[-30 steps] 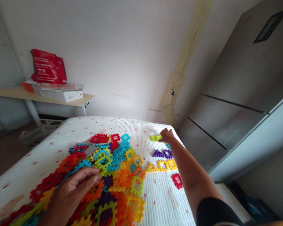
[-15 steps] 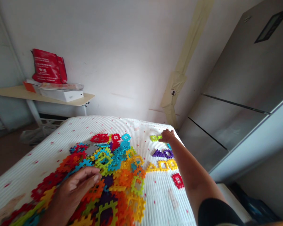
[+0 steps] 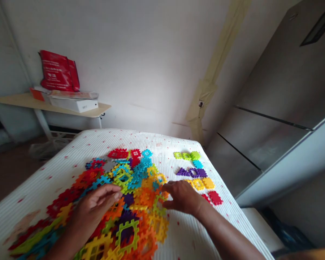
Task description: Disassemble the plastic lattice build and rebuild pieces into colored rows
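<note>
A heap of toothed plastic building tiles (image 3: 147, 196) in many colours lies spread over the white bedding. Above its left part is my left hand (image 3: 99, 202), thumb and index finger slightly apart, with nothing visible between them. My right hand (image 3: 180, 195) reaches over the heap's right edge, its thumb and fingers apart around a green square frame tile (image 3: 159, 206); I cannot tell whether it touches. To the right, tiles stand in rows by colour: green tiles (image 3: 186, 155), a blue tile (image 3: 198, 164), purple tiles (image 3: 192, 172), yellow tiles (image 3: 208, 183) and red tiles (image 3: 215, 198). My right hand and forearm partly cover the yellow and red rows.
The quilted white bedding (image 3: 165, 144) has small red marks. At the back left, a table (image 3: 13, 101) holds a red bag (image 3: 60, 72) and a white box (image 3: 82, 105). A grey refrigerator (image 3: 271, 94) rises along the right side.
My right hand has come back from the green row at the far right to the heap, leaving a third green tile uncovered there. My left hand stays over the heap.
</note>
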The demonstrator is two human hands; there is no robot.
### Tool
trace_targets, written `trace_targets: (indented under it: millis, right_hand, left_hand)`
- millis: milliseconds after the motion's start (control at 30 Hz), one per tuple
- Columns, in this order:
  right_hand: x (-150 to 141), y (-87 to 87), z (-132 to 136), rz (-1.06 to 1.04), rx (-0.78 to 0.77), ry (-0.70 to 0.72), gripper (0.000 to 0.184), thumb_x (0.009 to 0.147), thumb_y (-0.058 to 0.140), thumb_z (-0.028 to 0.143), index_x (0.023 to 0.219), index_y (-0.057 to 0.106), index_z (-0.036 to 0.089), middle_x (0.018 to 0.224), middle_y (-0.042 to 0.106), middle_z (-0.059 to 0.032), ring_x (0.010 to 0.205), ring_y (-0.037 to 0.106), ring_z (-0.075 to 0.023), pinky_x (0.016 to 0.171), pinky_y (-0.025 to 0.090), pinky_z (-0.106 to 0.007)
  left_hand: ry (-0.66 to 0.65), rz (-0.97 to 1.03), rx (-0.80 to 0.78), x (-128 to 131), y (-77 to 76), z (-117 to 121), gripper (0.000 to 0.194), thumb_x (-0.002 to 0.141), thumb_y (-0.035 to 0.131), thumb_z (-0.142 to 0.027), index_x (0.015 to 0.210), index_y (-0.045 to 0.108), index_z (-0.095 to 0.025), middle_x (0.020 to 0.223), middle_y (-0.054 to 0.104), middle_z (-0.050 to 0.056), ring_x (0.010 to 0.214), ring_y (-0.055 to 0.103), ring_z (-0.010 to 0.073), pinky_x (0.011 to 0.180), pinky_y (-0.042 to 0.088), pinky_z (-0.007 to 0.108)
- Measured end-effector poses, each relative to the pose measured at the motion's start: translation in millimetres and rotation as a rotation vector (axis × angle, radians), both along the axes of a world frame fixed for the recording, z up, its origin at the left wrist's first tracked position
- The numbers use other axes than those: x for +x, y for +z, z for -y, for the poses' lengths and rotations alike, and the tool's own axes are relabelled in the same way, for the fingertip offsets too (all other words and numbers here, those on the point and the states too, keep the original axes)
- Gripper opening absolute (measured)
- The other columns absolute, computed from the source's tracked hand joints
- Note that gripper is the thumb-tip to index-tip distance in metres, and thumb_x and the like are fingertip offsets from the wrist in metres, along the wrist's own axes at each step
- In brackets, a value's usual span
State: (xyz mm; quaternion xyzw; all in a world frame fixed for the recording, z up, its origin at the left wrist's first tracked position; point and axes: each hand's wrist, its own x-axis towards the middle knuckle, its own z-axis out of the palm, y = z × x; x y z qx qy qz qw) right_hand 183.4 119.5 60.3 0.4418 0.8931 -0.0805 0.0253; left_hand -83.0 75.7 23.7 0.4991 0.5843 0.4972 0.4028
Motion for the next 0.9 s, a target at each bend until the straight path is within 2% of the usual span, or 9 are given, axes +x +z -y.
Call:
trace_targets:
  millis: [100,233,300,467,600,667,767,900]
  right_hand:
    - [-7.3,-17.7,23.1,0.086,0.074,-0.099,0.048,0.070,0.065,0.045,0.111,0.055,0.021,0.096,0.065,-0.0079,0.080,0.063,-0.0242,0.062,0.046,-0.030]
    - [-14.1,-32.3,29.9,0.053,0.076,-0.151,0.042,0.073,0.060,0.040,0.110,0.054,0.021,0.097,0.063,-0.0071,0.079,0.063,-0.0234,0.059,0.046,-0.029]
    - [-16.9,-34.3,29.3,0.057,0.083,-0.161,0.039,0.073,0.059,0.038,0.106,0.055,0.019,0.096,0.062,-0.0083,0.079,0.063,-0.0239,0.059,0.047,-0.030]
    - [-22.1,-36.8,27.6,0.055,0.092,-0.162,0.048,0.067,0.064,0.045,0.107,0.055,0.020,0.096,0.063,-0.0093,0.083,0.063,-0.0270,0.062,0.049,-0.033]
    - [-25.6,-38.3,29.0,0.073,0.109,-0.134,0.049,0.067,0.062,0.047,0.107,0.056,0.020,0.097,0.064,-0.0103,0.081,0.063,-0.0272,0.061,0.049,-0.034]
    - [-24.7,-32.8,26.7,0.093,0.108,-0.111,0.048,0.067,0.061,0.048,0.104,0.057,0.019,0.095,0.064,-0.0102,0.078,0.063,-0.0270,0.060,0.049,-0.034]
    - [-12.7,-13.6,8.2,0.112,0.165,-0.135,0.043,0.069,0.058,0.048,0.101,0.058,0.019,0.091,0.065,-0.0088,0.079,0.063,-0.0262,0.063,0.047,-0.033]
    - [25.2,18.8,-51.9,0.170,0.337,-0.330,0.041,0.074,0.055,0.039,0.109,0.055,0.019,0.102,0.065,-0.0101,0.090,0.061,-0.0249,0.075,0.044,-0.033]
  left_hand:
    - [-0.018,-0.003,0.008,-0.7,-2.4,-0.7,0.032,0.061,0.068,-0.049,0.076,0.068,-0.021,0.074,0.073,0.001,0.077,0.069,0.0212,0.069,0.054,0.023]
    - [-0.011,-0.004,0.002,-0.6,-2.5,-0.3,0.031,0.059,0.069,-0.049,0.074,0.068,-0.021,0.072,0.073,0.001,0.076,0.069,0.0204,0.069,0.054,0.021]
    - [-0.001,-0.007,0.005,-0.5,-2.0,-0.3,0.031,0.058,0.069,-0.049,0.073,0.068,-0.021,0.071,0.073,0.001,0.076,0.068,0.0205,0.068,0.054,0.021]
    - [-0.001,-0.026,0.008,0.0,0.5,-1.1,0.029,0.059,0.068,-0.048,0.073,0.069,-0.022,0.071,0.073,0.000,0.075,0.068,0.0203,0.067,0.053,0.020]
    - [-0.002,-0.020,0.003,0.2,0.3,-1.1,0.029,0.057,0.069,-0.048,0.071,0.069,-0.023,0.070,0.073,0.000,0.074,0.069,0.0202,0.066,0.053,0.019]
    - [-0.004,-0.009,-0.007,-0.6,-2.3,-1.1,0.028,0.058,0.068,-0.047,0.071,0.069,-0.023,0.071,0.073,0.000,0.075,0.069,0.0204,0.066,0.054,0.019]
    - [-0.010,-0.002,-0.032,-2.5,-6.4,-1.5,0.026,0.059,0.068,-0.046,0.073,0.069,-0.024,0.072,0.073,-0.001,0.077,0.069,0.0204,0.066,0.053,0.018]
    - [-0.009,-0.017,-0.029,-2.1,-4.5,-2.3,0.026,0.060,0.067,-0.047,0.072,0.069,-0.025,0.071,0.073,-0.001,0.076,0.069,0.0201,0.066,0.053,0.018]
